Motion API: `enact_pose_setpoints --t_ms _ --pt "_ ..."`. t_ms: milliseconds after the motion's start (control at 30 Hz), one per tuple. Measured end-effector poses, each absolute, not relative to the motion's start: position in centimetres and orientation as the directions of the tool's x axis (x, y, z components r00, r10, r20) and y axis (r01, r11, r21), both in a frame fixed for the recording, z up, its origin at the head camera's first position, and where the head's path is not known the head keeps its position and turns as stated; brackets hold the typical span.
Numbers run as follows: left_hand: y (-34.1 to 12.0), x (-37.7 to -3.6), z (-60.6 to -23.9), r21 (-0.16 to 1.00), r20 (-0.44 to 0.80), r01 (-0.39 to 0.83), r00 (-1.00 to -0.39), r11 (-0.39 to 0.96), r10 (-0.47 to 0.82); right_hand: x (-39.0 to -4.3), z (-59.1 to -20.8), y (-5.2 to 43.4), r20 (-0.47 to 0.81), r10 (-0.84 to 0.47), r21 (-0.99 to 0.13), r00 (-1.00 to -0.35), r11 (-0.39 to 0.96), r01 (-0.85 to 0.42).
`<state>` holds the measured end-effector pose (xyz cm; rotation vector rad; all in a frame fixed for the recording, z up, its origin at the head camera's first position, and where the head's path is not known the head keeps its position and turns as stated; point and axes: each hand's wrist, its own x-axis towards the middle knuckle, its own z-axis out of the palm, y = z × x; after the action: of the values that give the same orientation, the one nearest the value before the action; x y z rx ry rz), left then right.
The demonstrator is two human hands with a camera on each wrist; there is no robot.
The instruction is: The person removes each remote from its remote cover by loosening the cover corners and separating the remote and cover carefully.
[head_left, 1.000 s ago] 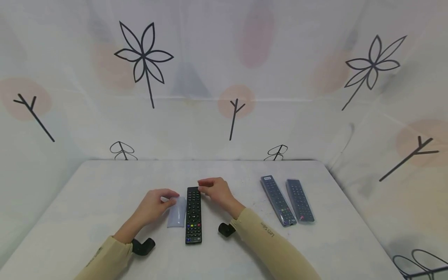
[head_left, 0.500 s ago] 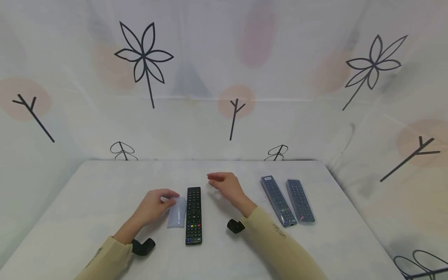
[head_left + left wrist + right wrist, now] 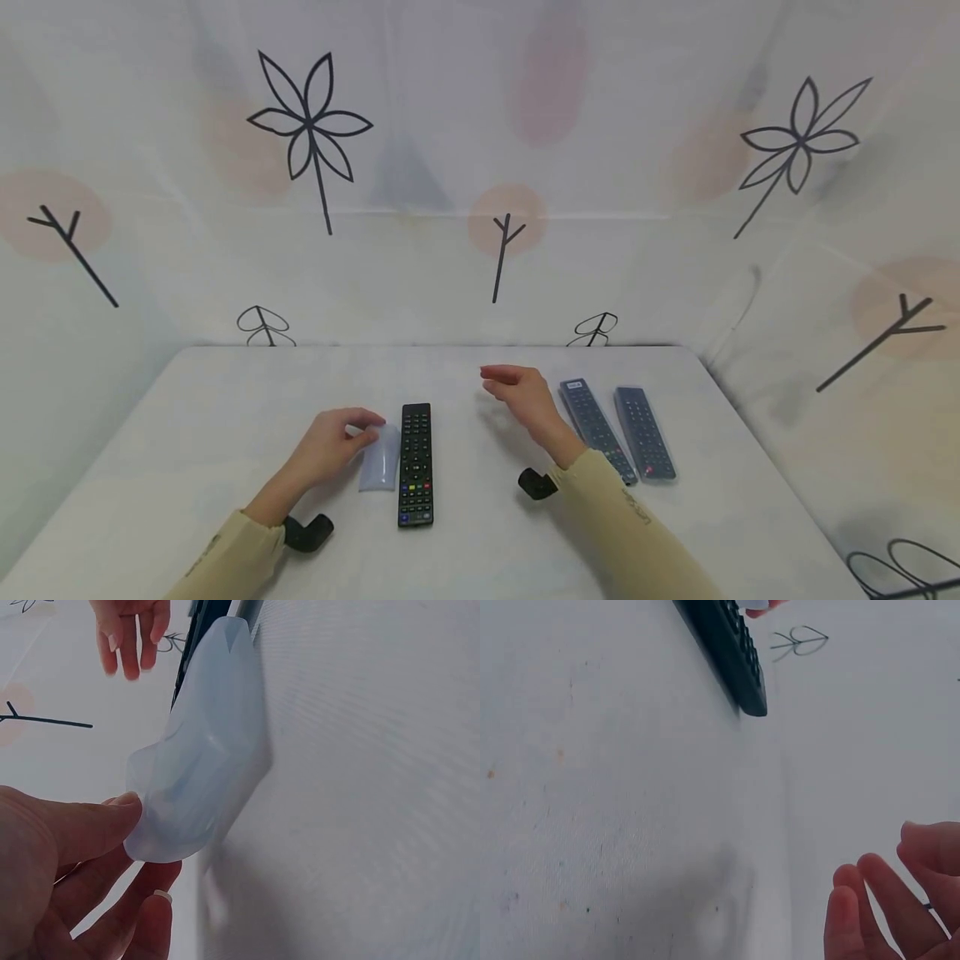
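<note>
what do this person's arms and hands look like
The left sleeve and right sleeve are tan, each with dark lettering, too blurred to read. The left wrist camera and right wrist camera are black and stubby. The left hand and right hand wear no gloves.

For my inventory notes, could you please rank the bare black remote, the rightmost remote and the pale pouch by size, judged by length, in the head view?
1. Bare black remote
2. Rightmost remote
3. Pale pouch, its top partly behind the left hand
</note>
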<state>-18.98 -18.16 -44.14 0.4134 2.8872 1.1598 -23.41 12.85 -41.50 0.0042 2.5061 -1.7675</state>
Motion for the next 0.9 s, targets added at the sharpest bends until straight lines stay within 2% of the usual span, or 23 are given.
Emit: enact_pose_setpoints --t_ms 900 --pt "-18.3 -19.4 -44.5 0.673 0.094 0.261 -0.958 0.692 0.270 -22.4 -41.6 23.7 -0.056 0.107 -0.927 -0.993 0.363 0.092"
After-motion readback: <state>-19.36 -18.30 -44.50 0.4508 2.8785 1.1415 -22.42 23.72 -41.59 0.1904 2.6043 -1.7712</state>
